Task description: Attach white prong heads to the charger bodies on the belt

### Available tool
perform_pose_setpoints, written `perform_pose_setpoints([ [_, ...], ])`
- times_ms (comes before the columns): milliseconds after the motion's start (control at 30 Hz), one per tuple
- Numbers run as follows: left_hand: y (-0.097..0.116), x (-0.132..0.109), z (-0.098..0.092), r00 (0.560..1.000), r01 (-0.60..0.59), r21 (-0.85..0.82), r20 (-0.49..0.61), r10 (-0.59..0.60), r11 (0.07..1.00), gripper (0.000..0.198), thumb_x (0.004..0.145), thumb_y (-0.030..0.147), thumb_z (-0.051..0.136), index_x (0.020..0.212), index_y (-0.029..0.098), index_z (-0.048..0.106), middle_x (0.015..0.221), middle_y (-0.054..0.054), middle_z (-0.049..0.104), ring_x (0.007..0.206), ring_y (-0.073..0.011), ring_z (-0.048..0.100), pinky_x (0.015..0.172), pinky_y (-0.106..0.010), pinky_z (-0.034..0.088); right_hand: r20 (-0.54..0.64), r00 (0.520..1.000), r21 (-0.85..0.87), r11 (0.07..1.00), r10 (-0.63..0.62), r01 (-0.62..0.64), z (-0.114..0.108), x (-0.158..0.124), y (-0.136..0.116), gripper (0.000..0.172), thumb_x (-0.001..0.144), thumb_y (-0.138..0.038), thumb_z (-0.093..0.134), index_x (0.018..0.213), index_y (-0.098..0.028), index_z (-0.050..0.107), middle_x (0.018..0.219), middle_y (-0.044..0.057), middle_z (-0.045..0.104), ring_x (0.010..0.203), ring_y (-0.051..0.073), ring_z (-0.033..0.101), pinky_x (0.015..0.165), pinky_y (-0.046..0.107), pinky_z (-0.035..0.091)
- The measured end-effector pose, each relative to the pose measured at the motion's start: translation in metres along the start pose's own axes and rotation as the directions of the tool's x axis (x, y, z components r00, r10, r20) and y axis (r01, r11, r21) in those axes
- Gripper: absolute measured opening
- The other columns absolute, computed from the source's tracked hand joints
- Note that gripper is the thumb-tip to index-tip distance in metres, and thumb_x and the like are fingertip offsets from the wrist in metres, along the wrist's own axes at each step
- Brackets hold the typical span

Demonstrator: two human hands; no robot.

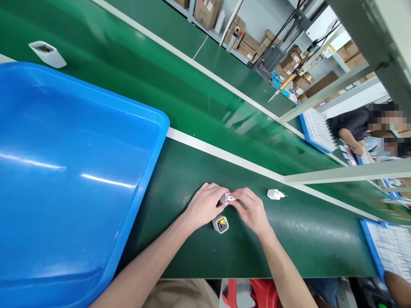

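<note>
My left hand [207,205] is closed around a white charger housing [223,198] above the green bench. The fingertips of my right hand [252,209] pinch a small white end piece [230,198] against the housing's open end; whether it is seated in there I cannot tell. Just below my hands, a second white charger housing [215,224] lies with its open end towards me, showing yellow and dark parts inside. To the right of my right hand, a white plug piece with metal pins [274,194] rests on the bench.
A large blue tray [157,124] takes up the left side. Another open white housing [53,57] lies on the green belt [199,111] behind a pale rail [218,152]. Blue trays of white parts [390,244] stand at right. Co-workers sit beyond the metal frame [349,171].
</note>
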State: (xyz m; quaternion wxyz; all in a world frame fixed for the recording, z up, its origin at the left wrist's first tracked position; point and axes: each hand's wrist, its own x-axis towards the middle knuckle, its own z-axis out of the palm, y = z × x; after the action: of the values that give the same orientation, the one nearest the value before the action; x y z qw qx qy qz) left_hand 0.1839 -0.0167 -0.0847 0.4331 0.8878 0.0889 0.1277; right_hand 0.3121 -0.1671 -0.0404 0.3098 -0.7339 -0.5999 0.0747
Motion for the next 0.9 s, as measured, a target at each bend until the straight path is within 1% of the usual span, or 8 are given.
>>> perform_pose_setpoints([
  [100,-0.001,0.0,0.001,1.0,0.004,-0.012,-0.001,-0.004,1.0,0.022,0.088,0.013,0.071,0.107,0.022,0.062,0.106,-0.001,0.072,0.099,-0.0221,0.064,0.089,-0.036,0.045,0.005,1.0,0.017,1.0,0.016,-0.016,0.0,-0.001,0.001,0.01,0.106,-0.025,0.058,0.109,-0.022,0.068,0.099,0.007,0.068,0.087,0.022,0.063,0.077,0.037,0.054],
  [200,-0.001,-0.001,0.002,1.0,-0.001,-0.022,-0.016,0.0,1.0,0.021,0.089,0.013,0.07,0.106,0.022,0.062,0.104,-0.001,0.072,0.1,-0.022,0.064,0.088,-0.036,0.044,0.019,1.0,0.024,1.0,-0.008,0.008,-0.001,-0.001,0.004,0.01,0.105,-0.024,0.059,0.111,-0.023,0.067,0.1,0.007,0.069,0.087,0.022,0.064,0.076,0.037,0.054],
  [367,0.0,-0.002,0.003,1.0,-0.002,-0.015,-0.021,0.002,1.0,0.016,0.091,0.015,0.067,0.105,0.022,0.062,0.104,-0.001,0.073,0.099,-0.0217,0.065,0.088,-0.036,0.044,0.028,0.998,-0.016,0.998,-0.055,0.055,0.001,-0.001,0.006,0.014,0.105,-0.019,0.058,0.116,-0.024,0.065,0.103,0.007,0.068,0.086,0.021,0.061,0.076,0.037,0.054],
  [533,-0.001,-0.001,0.004,1.0,0.0,-0.011,-0.028,0.0,1.0,0.016,0.091,0.015,0.066,0.106,0.022,0.062,0.103,-0.001,0.073,0.099,-0.0224,0.065,0.088,-0.037,0.044,0.071,0.996,-0.041,0.998,-0.051,0.054,-0.001,-0.001,0.002,0.016,0.105,-0.016,0.057,0.118,-0.023,0.064,0.104,0.008,0.067,0.086,0.021,0.059,0.076,0.038,0.053],
  [700,-0.002,-0.002,0.003,1.0,-0.009,-0.003,-0.009,0.009,1.0,0.022,0.09,0.015,0.066,0.111,0.022,0.061,0.109,-0.002,0.072,0.102,-0.0226,0.064,0.09,-0.038,0.044,0.054,0.998,-0.023,1.0,0.009,-0.008,-0.009,-0.002,-0.003,0.014,0.103,-0.016,0.06,0.115,-0.023,0.064,0.101,0.007,0.067,0.087,0.021,0.06,0.076,0.037,0.052],
  [767,-0.001,-0.002,0.003,1.0,-0.02,0.043,0.001,0.02,0.999,0.029,0.091,0.018,0.065,0.119,0.022,0.059,0.113,-0.004,0.07,0.102,-0.024,0.062,0.091,-0.039,0.044,0.062,0.997,-0.01,0.999,0.047,-0.047,-0.012,-0.002,-0.005,0.009,0.104,-0.02,0.061,0.111,-0.023,0.064,0.099,0.007,0.066,0.085,0.021,0.061,0.075,0.036,0.053],
  [833,0.0,-0.002,0.005,1.0,-0.026,0.125,0.004,0.026,0.992,0.033,0.093,0.022,0.065,0.125,0.022,0.058,0.112,-0.007,0.067,0.1,-0.0254,0.061,0.088,-0.04,0.044,0.022,0.994,0.005,0.994,0.11,-0.11,-0.013,-0.004,-0.01,0.004,0.103,-0.024,0.062,0.105,-0.022,0.064,0.094,0.006,0.065,0.076,0.018,0.059,0.067,0.032,0.052],
  [900,0.002,-0.002,0.009,1.0,-0.025,0.215,-0.002,0.026,0.976,0.025,0.095,0.031,0.065,0.117,0.02,0.061,0.103,-0.008,0.065,0.095,-0.0265,0.06,0.084,-0.041,0.043,-0.064,0.982,-0.004,0.984,0.179,-0.179,-0.012,-0.005,-0.016,0.005,0.102,-0.027,0.064,0.102,-0.022,0.062,0.085,0.002,0.062,0.064,0.015,0.054,0.057,0.028,0.047],
])
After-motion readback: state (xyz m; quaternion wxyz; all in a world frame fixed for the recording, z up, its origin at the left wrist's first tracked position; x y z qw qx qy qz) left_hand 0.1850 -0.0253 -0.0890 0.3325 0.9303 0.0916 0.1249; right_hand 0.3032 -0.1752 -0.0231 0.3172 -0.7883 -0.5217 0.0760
